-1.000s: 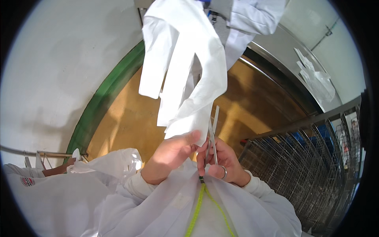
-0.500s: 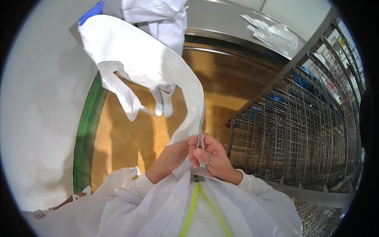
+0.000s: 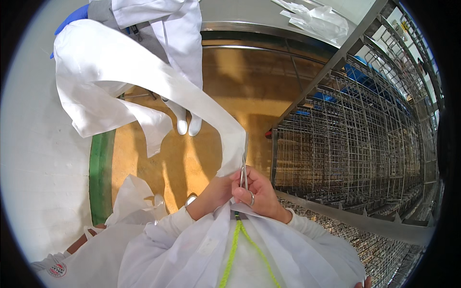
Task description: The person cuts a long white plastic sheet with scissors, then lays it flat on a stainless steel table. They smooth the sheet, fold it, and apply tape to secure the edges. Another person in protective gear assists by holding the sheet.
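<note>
A long white plastic sheet (image 3: 192,98) stretches from a co-worker's blue-gloved hand (image 3: 72,18) at the far left down to my hands, its loose flap hanging above the floor. My left hand (image 3: 217,193) is closed on the near end of the sheet, fingers partly hidden behind my right hand. My right hand (image 3: 264,194) grips metal scissors (image 3: 244,177), with a finger ring around the thumb. The blades point away from me and lie along the right edge of the sheet. Both hands almost touch, just in front of my body.
A tall wire rack (image 3: 345,158) stands close on my right. Across the far side runs a steel table (image 3: 249,12) with crumpled white plastic (image 3: 319,21) on it. A white wall (image 3: 43,144) is at left. Another person in white (image 3: 86,249) stands at lower left.
The co-worker and the far end of the sheet have shifted left, and the sheet spreads wider. My hands stay nearly in place, with the scissors at the sheet's edge. The person at lower left shows more.
</note>
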A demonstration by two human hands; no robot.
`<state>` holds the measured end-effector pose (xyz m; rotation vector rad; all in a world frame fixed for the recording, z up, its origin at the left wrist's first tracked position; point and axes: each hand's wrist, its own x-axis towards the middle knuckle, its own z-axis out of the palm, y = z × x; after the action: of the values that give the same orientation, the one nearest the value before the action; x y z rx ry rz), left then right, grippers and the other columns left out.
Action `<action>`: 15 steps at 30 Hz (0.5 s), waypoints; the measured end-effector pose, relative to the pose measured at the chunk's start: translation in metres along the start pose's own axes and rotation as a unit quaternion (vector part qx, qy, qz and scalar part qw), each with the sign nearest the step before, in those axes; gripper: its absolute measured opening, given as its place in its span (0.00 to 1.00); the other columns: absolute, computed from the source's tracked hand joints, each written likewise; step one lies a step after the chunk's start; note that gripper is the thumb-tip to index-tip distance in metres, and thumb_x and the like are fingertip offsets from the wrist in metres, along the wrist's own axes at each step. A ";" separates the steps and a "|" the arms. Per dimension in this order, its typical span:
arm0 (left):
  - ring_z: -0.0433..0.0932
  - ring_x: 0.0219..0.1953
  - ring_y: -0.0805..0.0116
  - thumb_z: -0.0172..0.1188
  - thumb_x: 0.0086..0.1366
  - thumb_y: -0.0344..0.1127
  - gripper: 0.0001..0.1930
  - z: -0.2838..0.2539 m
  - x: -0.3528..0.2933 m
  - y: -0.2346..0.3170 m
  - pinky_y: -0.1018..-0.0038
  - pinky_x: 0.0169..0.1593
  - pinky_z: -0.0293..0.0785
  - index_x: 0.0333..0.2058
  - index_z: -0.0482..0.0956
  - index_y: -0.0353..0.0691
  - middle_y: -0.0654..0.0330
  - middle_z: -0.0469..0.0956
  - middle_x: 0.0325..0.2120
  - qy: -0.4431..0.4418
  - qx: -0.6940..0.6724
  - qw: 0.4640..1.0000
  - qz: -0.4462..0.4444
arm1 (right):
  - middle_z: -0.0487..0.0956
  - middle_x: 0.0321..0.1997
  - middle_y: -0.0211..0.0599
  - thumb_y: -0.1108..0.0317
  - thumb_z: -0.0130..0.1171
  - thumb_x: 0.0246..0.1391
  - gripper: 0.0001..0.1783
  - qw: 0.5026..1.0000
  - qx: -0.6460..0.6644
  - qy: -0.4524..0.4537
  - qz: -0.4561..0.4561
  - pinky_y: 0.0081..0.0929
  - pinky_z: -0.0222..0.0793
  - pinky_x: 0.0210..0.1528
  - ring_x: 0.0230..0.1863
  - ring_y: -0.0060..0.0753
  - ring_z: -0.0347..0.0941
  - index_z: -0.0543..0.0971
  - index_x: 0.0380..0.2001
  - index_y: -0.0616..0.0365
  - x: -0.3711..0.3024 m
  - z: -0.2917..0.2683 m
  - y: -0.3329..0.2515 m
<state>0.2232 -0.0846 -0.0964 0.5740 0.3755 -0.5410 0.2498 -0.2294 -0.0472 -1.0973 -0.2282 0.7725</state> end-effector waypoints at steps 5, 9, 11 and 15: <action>0.75 0.38 0.73 0.53 0.64 0.38 0.13 -0.008 0.019 -0.018 0.77 0.41 0.72 0.43 0.73 0.37 0.62 0.75 0.36 -0.007 0.016 1.000 0.019 | 0.70 0.30 0.28 0.65 0.63 0.50 0.21 1.000 -0.003 -0.002 -0.016 0.15 0.63 0.35 0.30 0.16 0.65 0.68 0.44 0.59 -0.011 -0.007 0.005; 0.74 0.35 0.73 0.56 0.60 0.46 0.18 -0.003 0.025 -0.027 0.79 0.38 0.72 0.43 0.73 0.40 0.61 0.74 0.34 -0.048 0.057 0.997 0.026 | 0.70 0.33 0.28 0.65 0.66 0.48 0.24 0.999 -0.024 -0.002 -0.024 0.15 0.62 0.39 0.32 0.16 0.65 0.68 0.46 0.60 -0.022 -0.018 0.013; 0.74 0.35 0.73 0.58 0.58 0.47 0.19 0.017 0.017 -0.021 0.79 0.38 0.72 0.43 0.73 0.41 0.62 0.74 0.33 -0.012 0.038 0.999 -0.015 | 0.70 0.34 0.28 0.64 0.66 0.48 0.25 1.000 -0.020 0.006 -0.023 0.15 0.62 0.41 0.33 0.17 0.65 0.68 0.47 0.59 -0.029 -0.019 0.014; 0.75 0.38 0.73 0.51 0.66 0.41 0.15 0.021 0.016 -0.018 0.77 0.41 0.72 0.45 0.72 0.37 0.61 0.75 0.36 -0.045 0.086 0.994 -0.046 | 0.70 0.35 0.28 0.64 0.66 0.47 0.27 0.999 -0.025 0.025 -0.022 0.16 0.62 0.43 0.36 0.17 0.66 0.67 0.48 0.59 -0.041 -0.022 0.018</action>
<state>0.2293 -0.1156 -0.0944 0.6977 0.2724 -0.6889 0.2236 -0.2686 -0.0646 -1.1531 -0.2298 0.7028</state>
